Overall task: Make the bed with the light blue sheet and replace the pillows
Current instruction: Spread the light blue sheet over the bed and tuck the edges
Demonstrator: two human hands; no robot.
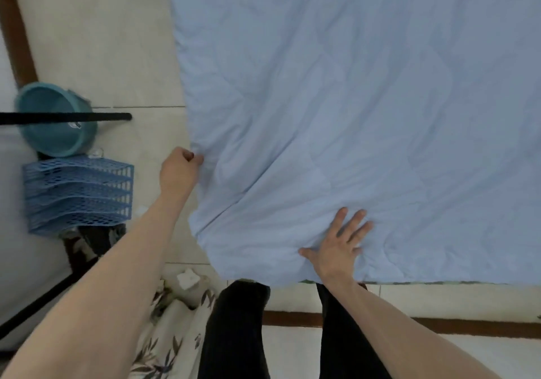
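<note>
now left hand (pixel 179 170) pinching sheet (pixel 351 100), right hand (pixel 339 246) flat

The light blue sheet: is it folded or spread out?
Spread out. The light blue sheet lies open over the bed, wrinkled near the left hand.

The left hand (pixel 179 170) is curled tight, arm stretched far forward. The right hand (pixel 339 246) lies flat with fingers spread, nearer the body.

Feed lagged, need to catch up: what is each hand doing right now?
Left hand: fingers curled, gripping the side edge of the light blue sheet.
Right hand: open, fingers spread, pressing flat on the sheet near its corner.
</note>
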